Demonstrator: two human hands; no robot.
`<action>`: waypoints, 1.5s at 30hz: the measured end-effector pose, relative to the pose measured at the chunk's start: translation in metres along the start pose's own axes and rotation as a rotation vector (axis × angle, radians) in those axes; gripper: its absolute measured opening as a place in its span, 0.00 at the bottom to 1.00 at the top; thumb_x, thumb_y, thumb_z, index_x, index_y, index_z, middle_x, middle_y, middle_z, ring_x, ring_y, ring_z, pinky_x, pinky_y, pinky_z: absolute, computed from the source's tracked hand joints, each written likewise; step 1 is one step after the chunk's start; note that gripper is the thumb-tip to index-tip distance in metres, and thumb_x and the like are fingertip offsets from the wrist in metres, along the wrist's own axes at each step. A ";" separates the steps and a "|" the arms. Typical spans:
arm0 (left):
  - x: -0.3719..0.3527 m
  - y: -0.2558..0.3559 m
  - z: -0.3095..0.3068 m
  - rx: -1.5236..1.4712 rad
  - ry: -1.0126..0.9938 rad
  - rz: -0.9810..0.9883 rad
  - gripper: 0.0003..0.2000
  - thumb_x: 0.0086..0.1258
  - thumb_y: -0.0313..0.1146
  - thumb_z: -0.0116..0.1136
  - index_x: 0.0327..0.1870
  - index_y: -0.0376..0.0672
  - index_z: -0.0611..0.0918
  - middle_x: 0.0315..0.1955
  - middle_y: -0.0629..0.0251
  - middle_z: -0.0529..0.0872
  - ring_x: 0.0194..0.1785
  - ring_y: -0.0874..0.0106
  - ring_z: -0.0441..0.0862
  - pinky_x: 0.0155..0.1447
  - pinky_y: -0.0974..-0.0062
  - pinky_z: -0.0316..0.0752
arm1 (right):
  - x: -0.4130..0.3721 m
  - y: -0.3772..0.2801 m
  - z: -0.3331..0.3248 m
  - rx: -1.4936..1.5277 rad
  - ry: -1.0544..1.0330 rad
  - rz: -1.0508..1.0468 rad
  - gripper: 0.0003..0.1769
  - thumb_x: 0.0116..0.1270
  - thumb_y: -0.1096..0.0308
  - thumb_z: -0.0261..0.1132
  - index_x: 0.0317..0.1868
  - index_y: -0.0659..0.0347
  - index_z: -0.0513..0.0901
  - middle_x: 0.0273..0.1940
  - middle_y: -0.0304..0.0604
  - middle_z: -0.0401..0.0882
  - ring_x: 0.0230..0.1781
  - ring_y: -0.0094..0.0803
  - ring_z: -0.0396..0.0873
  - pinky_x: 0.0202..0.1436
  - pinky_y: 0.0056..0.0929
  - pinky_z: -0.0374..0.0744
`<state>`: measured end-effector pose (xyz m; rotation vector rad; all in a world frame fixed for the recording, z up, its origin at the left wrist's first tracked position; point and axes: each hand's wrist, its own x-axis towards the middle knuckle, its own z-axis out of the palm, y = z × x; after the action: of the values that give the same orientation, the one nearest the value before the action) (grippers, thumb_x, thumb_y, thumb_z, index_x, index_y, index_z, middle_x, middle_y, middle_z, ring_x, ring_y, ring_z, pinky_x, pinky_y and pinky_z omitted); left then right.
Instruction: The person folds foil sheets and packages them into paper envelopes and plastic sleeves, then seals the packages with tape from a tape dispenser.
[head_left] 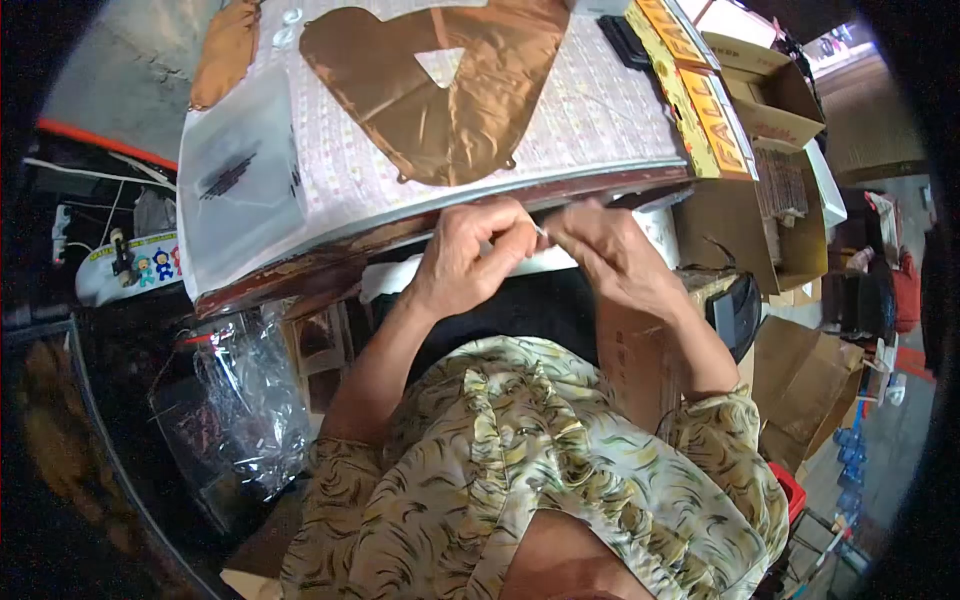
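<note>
Both hands are raised close together just in front of the table's near edge. My left hand [475,255] is closed in a pinch, its thumb and forefinger meeting on a small pale thing too tiny to make out. Beside it on the right, my right hand [612,250] is bent inward with curled fingers, partly smeared by motion; what its fingertips hold is hidden. Beyond the hands, a flat copper-coloured foil balloon [490,110] with a small opening lies on the patterned cloth [590,120].
A clear plastic bag [240,190] with dark thin pieces lies at the table's left, below a folded copper foil piece [226,50]. Yellow-orange packets [712,120] and a black object [625,42] are at the right. Open cardboard boxes [730,225] stand beyond; crumpled plastic [255,400] hangs lower left.
</note>
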<state>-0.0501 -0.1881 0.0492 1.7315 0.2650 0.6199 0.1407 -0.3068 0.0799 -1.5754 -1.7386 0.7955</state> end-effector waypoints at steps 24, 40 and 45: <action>-0.009 0.010 0.007 -0.044 -0.092 0.118 0.13 0.79 0.33 0.52 0.33 0.37 0.81 0.26 0.62 0.81 0.29 0.66 0.79 0.37 0.68 0.73 | -0.012 -0.034 -0.026 0.124 0.077 0.018 0.23 0.70 0.71 0.64 0.64 0.71 0.81 0.61 0.57 0.84 0.58 0.44 0.83 0.65 0.40 0.77; -0.009 0.006 0.004 -0.133 -0.130 0.136 0.13 0.79 0.33 0.52 0.34 0.36 0.83 0.27 0.64 0.83 0.28 0.74 0.79 0.35 0.72 0.72 | -0.017 -0.034 -0.031 1.142 -0.253 -0.060 0.23 0.64 0.79 0.68 0.59 0.82 0.81 0.53 0.65 0.87 0.55 0.48 0.86 0.59 0.44 0.82; -0.008 0.016 -0.007 -0.111 -0.132 0.116 0.12 0.78 0.33 0.53 0.34 0.37 0.84 0.23 0.66 0.82 0.23 0.77 0.77 0.31 0.75 0.71 | -0.008 -0.048 -0.029 0.224 -0.119 0.139 0.21 0.74 0.70 0.68 0.64 0.69 0.80 0.57 0.47 0.87 0.57 0.34 0.85 0.63 0.31 0.79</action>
<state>-0.0629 -0.1902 0.0634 1.6804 0.0373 0.5903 0.1352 -0.3189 0.1347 -1.5340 -1.5705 1.1321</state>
